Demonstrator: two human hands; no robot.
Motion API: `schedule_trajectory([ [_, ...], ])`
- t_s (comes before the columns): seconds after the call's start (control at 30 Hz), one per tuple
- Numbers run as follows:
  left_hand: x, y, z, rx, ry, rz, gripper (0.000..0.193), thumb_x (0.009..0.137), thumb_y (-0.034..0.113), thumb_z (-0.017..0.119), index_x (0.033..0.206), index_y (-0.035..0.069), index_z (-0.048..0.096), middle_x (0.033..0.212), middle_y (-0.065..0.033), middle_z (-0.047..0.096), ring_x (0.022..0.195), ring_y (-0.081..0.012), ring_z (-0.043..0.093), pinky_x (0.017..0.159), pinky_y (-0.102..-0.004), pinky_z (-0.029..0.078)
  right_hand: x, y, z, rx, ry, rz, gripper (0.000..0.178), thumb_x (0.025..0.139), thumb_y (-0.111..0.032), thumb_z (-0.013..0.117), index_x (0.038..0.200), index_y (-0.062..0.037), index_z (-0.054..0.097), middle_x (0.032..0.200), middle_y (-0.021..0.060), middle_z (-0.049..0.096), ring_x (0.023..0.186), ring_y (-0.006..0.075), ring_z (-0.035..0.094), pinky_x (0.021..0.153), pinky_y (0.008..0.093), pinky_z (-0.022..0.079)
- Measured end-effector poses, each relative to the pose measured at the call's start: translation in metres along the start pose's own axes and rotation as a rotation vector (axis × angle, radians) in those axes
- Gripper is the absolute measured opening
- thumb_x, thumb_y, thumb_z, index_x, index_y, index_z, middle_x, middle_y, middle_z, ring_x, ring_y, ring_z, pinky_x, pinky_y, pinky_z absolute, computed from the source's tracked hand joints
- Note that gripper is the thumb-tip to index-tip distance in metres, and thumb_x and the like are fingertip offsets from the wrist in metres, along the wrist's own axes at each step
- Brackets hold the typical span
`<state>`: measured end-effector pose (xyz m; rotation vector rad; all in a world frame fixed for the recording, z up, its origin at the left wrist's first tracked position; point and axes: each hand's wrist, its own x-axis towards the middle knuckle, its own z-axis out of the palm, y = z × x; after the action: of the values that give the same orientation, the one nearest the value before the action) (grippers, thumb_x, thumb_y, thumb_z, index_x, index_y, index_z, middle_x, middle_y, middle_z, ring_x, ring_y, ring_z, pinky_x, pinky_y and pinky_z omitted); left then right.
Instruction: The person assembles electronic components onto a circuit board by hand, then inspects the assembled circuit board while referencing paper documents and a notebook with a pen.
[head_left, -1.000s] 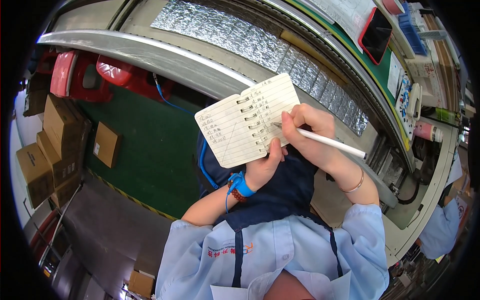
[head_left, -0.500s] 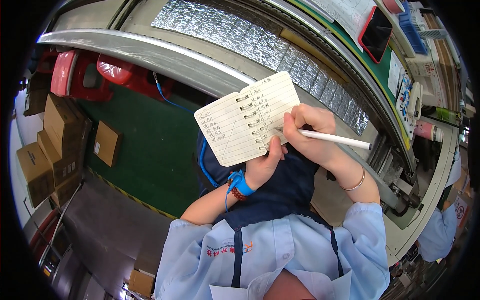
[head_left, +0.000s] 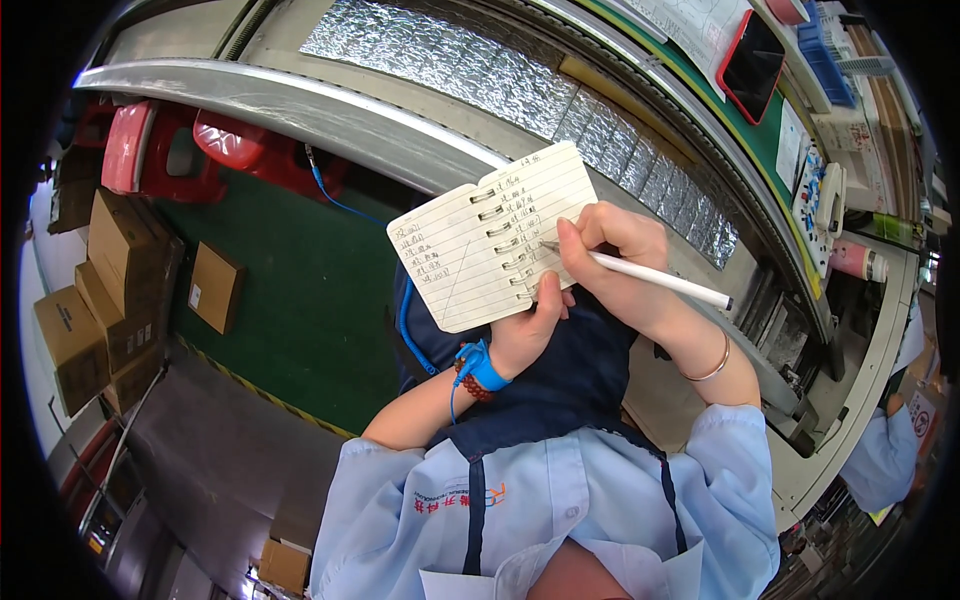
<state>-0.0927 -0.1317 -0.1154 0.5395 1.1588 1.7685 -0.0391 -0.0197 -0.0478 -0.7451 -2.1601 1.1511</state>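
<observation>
Notebook, spread over the dark apron with the left hand clamped on its near edge and the right hand pinching a white pen at the right page, appears mid-entry, so the next stroke likely needs steady paper.

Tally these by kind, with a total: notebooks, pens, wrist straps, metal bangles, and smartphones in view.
Open spiral-bound notebook: 1
White pen: 1
Blue wrist strap: 1
Metal bangle: 1
Red-cased smartphone: 1
Total: 5
</observation>
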Motion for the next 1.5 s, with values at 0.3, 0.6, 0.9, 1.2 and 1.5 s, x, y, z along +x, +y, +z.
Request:
schedule_trajectory([
  [0.3,0.0002,-0.0001,0.0000,0.004,-0.011,0.009,0.029,0.091,0.010,0.040,0.117,-0.002,0.042,0.074,-0.0083,0.055,0.052,-0.0086,0.049,0.045,-0.0188,0.041,-0.0010,-0.0006,-0.0017,0.035,-0.020,0.005,0.031,0.077,-0.001,0.059,0.054,-0.0055,0.037,0.043,0.0026,0.037,0.036,0.0091,0.038,0.036,0.0245,0.029],
  [0.6,0.0012,0.0013,0.0021,-0.008,0.005,0.034,0.027,0.091,0.008,0.039,0.115,-0.004,0.043,0.072,-0.0083,0.055,0.051,-0.0087,0.048,0.045,-0.0191,0.040,0.0024,-0.0031,-0.0024,-0.009,-0.046,-0.060,0.031,0.076,0.001,0.058,0.055,-0.0047,0.037,0.045,0.0031,0.041,0.037,0.0093,0.041,0.036,0.0245,0.032],
  [0.9,0.0010,0.0026,0.0017,0.024,0.004,0.037,0.025,0.091,0.008,0.039,0.112,-0.004,0.044,0.069,-0.0076,0.055,0.050,-0.0090,0.049,0.045,-0.0192,0.041,0.0009,-0.0023,-0.0022,-0.007,-0.030,-0.040,0.030,0.076,0.001,0.057,0.055,-0.0048,0.037,0.046,0.0038,0.042,0.037,0.0119,0.042,0.037,0.0258,0.033],
  [1.2,-0.0014,0.0024,0.0002,-0.104,0.019,-0.019,0.016,0.089,0.009,0.049,0.100,-0.001,0.051,0.078,-0.0051,0.057,0.058,-0.0074,0.053,0.050,-0.0186,0.045,0.0012,-0.0034,-0.0025,-0.031,-0.019,-0.065,0.027,0.075,0.002,0.057,0.056,-0.0047,0.039,0.047,0.0040,0.043,0.038,0.0128,0.043,0.038,0.0261,0.034],
  [1.5,0.0008,0.0012,0.0012,0.010,0.008,0.019,0.024,0.091,0.010,0.040,0.110,-0.004,0.045,0.070,-0.0090,0.056,0.051,-0.0091,0.050,0.045,-0.0191,0.041,-0.0022,0.0002,-0.0036,0.009,0.003,0.018,0.028,0.075,0.001,0.058,0.055,-0.0051,0.038,0.047,0.0037,0.042,0.038,0.0118,0.041,0.038,0.0255,0.033],
])
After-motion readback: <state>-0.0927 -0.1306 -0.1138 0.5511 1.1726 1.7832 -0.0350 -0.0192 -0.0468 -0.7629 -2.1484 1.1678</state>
